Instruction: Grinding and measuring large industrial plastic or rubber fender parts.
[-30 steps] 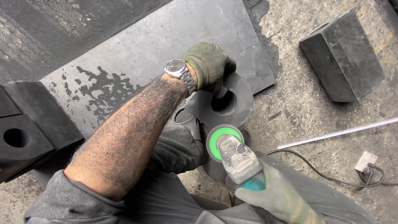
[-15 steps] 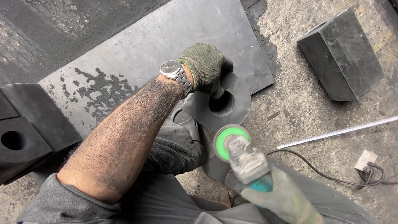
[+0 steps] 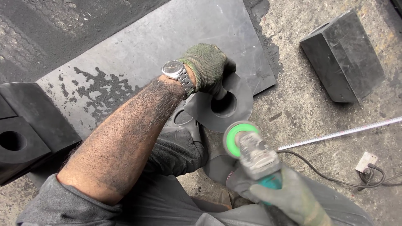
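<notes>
Even, soft daylight, no hard shadows. Faint sheen on the grey sheet (image 3: pixel 167 46) at far centre, no blown glare. Focus sharp across the middle; slight motion blur on the grinder (image 3: pixel 253 152) at near right. Dark blocks (image 3: pixel 29 125) at left lose detail. Mild wide-angle stretch at edges.

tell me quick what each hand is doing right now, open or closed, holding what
Left hand: closed, gripping the round black part with a hole on the dark sheet.
Right hand: closed around the angle grinder.
</notes>
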